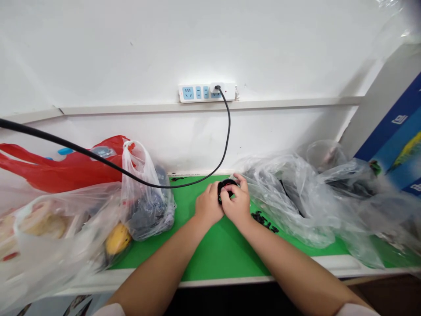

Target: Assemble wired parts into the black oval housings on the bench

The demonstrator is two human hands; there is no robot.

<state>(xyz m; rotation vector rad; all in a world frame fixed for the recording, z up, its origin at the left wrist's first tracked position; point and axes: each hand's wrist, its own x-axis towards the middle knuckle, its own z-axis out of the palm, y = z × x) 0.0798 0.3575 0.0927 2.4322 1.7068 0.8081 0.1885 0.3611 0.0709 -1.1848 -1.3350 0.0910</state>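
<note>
A round black part (226, 183) is between my two hands, above the green table mat (226, 254). My left hand (209, 203) is closed around its left side. My right hand (237, 199) holds it from the right, with a thumb and fingers over its face. Fingers hide much of the part, and a small touch of red shows on it. Several small black pieces (265, 220) lie on the mat to the right of my right wrist.
Clear plastic bags (296, 197) fill the right side, beside a blue printed box (394, 131). White bags (148, 206) and a red bag (82, 164) stand left. A black cable (228, 131) runs from a wall power strip (194, 93) across the view.
</note>
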